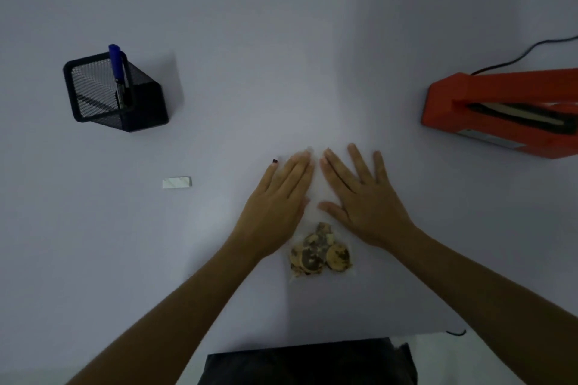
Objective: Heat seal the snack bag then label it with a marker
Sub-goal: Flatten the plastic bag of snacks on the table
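Clear, limp film, the snack bag [316, 212] lies mid-bench; left hand [278, 206] and right hand [364, 200] press it flat, fingers spread, gripping nothing. Light, slippery: pinch the empty top edge (cookies are fragile). Sealer [500, 112] sits right.

Head-worn view, looking steeply down, close over table [281, 40]
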Available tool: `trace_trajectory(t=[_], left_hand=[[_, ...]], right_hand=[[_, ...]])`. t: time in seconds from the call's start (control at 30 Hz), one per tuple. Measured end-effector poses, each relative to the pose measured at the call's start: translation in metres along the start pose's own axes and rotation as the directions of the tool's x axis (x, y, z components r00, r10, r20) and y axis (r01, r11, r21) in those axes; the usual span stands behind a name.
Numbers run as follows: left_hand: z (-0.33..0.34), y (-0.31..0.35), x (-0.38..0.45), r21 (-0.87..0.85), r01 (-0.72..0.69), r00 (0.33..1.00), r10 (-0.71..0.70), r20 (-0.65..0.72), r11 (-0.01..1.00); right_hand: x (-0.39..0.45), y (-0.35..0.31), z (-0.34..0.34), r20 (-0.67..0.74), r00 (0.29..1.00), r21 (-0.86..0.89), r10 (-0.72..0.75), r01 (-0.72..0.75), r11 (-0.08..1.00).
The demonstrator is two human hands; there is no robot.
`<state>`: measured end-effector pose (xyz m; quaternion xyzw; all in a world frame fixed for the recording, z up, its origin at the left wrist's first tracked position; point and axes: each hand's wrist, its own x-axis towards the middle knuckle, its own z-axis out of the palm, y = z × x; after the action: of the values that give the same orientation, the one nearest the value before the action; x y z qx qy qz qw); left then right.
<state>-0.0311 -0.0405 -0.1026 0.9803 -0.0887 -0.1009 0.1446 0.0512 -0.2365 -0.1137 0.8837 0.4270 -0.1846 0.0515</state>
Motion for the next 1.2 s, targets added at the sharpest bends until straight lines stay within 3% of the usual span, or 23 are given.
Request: trace_trajectory(t=[0.13,0.3,0.57,0.77,1.1,1.2], left_hand=[[-0.001,-0.037,0.000,0.115,-0.090,0.982,0.069,0.176,0.989],[-0.014,-0.050,-0.002,0.124,-0.121,0.956,0.082,0.283,0.985],[-0.015,-0.044,-0.002,0.103,-0.078,0.960,0.047,0.276,0.992],[-0.015,-0.045,-0.002,0.088,-0.062,0.961,0.036,0.274,0.994],[-0.014,-0.044,-0.003,0.052,-0.049,0.969,0.034,0.246,0.997],[-0.014,-0.044,-0.002,0.053,-0.044,0.968,0.030,0.249,0.998]], right_hand=[[-0.003,0.004,-0.002,0.006,1.000,0.020,-0.011,0.010,1.000],[-0.003,0.003,-0.005,0.019,1.000,0.064,0.006,-0.007,0.998],[0.010,-0.030,-0.018,-0.001,0.976,0.205,0.218,-0.213,0.955],[0.010,-0.003,-0.020,0.029,0.983,0.145,0.184,-0.186,0.972],[-0.015,0.032,-0.020,0.079,0.954,0.156,0.291,-0.300,0.941],[-0.015,0.028,-0.025,0.040,0.978,0.215,0.204,-0.208,0.954]])
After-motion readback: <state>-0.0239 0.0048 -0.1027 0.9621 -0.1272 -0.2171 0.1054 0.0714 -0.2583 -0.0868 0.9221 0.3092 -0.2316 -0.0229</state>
